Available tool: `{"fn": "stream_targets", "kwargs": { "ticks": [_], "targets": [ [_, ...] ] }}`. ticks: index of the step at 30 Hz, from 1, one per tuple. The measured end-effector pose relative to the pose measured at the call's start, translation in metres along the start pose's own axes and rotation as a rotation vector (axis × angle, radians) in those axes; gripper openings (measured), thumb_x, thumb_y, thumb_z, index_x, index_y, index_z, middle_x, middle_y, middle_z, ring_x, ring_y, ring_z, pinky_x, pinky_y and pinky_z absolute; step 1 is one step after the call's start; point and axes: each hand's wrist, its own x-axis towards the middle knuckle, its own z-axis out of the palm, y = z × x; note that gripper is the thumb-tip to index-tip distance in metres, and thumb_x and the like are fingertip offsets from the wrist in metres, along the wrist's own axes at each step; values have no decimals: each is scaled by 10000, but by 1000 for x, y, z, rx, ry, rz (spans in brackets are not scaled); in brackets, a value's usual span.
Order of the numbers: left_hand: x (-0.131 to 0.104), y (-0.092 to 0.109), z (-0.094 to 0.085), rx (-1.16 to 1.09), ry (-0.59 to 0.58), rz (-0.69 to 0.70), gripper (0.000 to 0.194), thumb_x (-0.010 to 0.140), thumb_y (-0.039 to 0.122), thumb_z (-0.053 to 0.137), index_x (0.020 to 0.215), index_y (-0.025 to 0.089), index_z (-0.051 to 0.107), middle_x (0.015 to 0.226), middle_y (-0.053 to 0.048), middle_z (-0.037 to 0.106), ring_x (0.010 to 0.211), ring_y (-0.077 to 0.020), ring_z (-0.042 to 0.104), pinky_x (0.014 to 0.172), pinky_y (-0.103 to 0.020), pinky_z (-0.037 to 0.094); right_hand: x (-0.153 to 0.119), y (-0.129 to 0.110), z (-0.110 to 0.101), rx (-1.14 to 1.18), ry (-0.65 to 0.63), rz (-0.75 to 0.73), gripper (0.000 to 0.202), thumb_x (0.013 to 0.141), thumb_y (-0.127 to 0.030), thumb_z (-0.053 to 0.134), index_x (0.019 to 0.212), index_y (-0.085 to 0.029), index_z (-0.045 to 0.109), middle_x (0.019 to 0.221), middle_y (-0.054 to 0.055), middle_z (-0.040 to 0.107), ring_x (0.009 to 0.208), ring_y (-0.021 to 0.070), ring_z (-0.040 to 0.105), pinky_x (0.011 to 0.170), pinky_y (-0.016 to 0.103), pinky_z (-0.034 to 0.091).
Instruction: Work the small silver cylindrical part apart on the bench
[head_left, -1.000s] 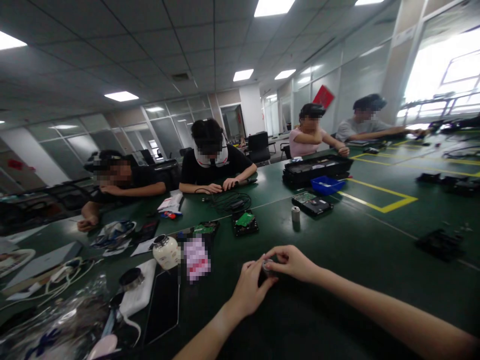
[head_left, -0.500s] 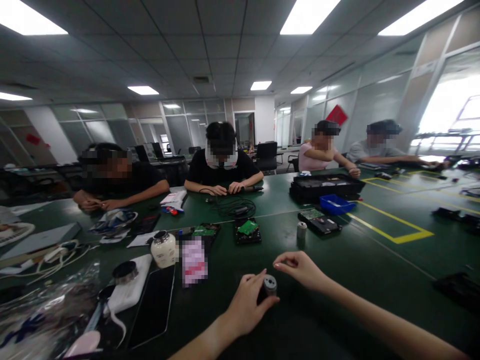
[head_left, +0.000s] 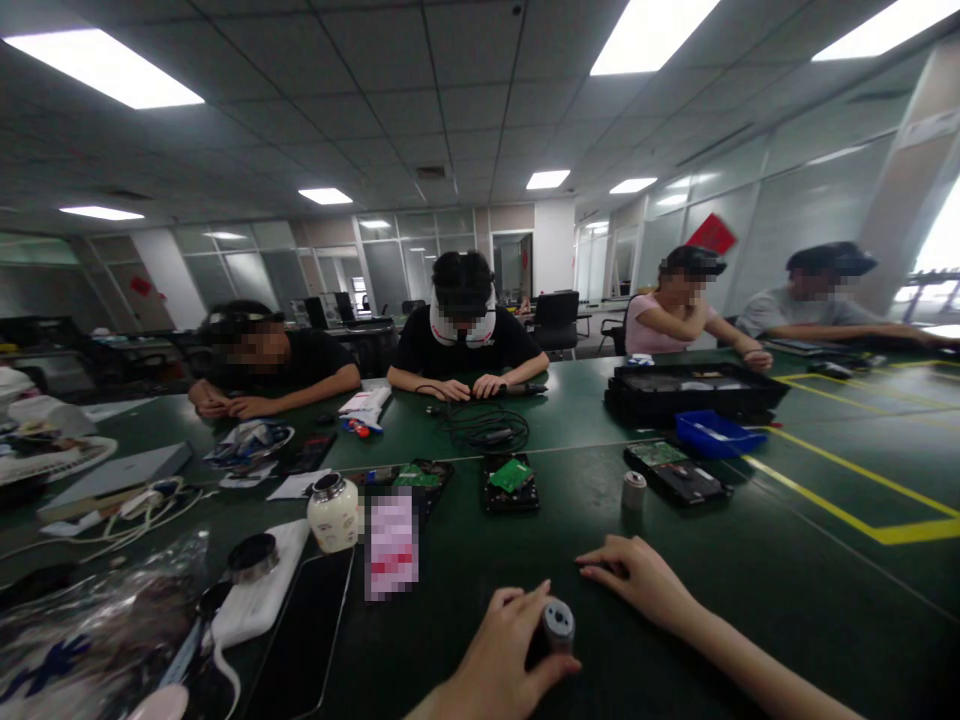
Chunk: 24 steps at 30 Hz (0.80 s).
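Note:
My left hand point(head_left: 510, 650) is closed around the side of a small electric motor point(head_left: 559, 622), a grey metal cylinder standing upright with holes in its top face. Fingers lie behind it and the thumb in front. To the right, apart from the motor, my right hand point(head_left: 637, 580) hovers over the table with thumb and index fingertips drawn close together in a pinch. Anything between those tips is too small to make out. A second, similar motor point(head_left: 634, 491) stands upright beyond my right hand.
Hard drives with green boards point(head_left: 511, 482) lie ahead on the green table. A phone point(head_left: 304, 635), cream jar point(head_left: 332, 515) and white power bank point(head_left: 262, 590) are at left. A blue bin point(head_left: 716, 436) and black tray point(head_left: 694, 395) stand right. Several people sit opposite.
The view has shifted, so the table items appear moved. My right hand's pinched fingertips are lower and no longer above the motor's edge. My left hand keeps its hold on the motor.

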Motion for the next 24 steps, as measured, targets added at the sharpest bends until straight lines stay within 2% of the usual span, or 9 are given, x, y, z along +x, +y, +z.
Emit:
{"fn": "stream_targets", "kwargs": {
  "ticks": [3,6,9,11,13,17,24],
  "targets": [
    [4,-2,1,1,-6,0,671,817,420,695,1393,169,459,1386,-131,528,1267,-348,433,1073,-521,333,0,-14,-6,124,70,30,276,867,-454,598,935,-244,765,720,22,601,649,183,549,640,303,403],
    [6,-5,3,21,-1,56,602,810,370,712,1347,195,507,1379,-126,537,1241,-345,472,1069,-524,332,-5,-45,-9,281,165,38,282,874,-444,594,930,-225,764,681,14,548,623,172,520,590,279,393],
    [7,-4,5,30,19,78,552,813,308,718,1320,207,526,1365,-117,550,1232,-324,491,1074,-509,336,-14,-76,-4,342,79,-47,234,864,-419,628,906,-241,773,653,2,517,624,159,503,584,261,376],
    [6,-2,6,34,29,56,559,809,258,720,1328,214,515,1373,-110,542,1246,-312,479,1079,-501,337,-19,-88,0,344,14,-80,197,859,-396,644,894,-252,774,653,-4,519,622,150,494,583,254,363],
    [5,1,5,36,29,48,548,819,234,708,1330,222,511,1381,-102,534,1255,-298,472,1090,-494,329,-22,-93,4,341,-4,-91,178,855,-383,653,883,-253,771,656,-7,525,623,147,491,587,251,357],
    [3,5,4,19,33,55,483,852,286,680,1308,218,533,1341,-97,568,1236,-288,489,1090,-482,337,-22,-90,5,341,53,-88,195,879,-372,622,875,-231,756,643,-13,513,621,147,493,594,251,356],
    [1,0,7,1,62,68,571,847,310,690,1370,244,471,1356,-90,554,1246,-291,476,1088,-495,335,-19,-85,8,336,16,-27,208,834,-373,661,772,-177,694,644,-24,526,603,135,468,561,240,342]
  ]
}}
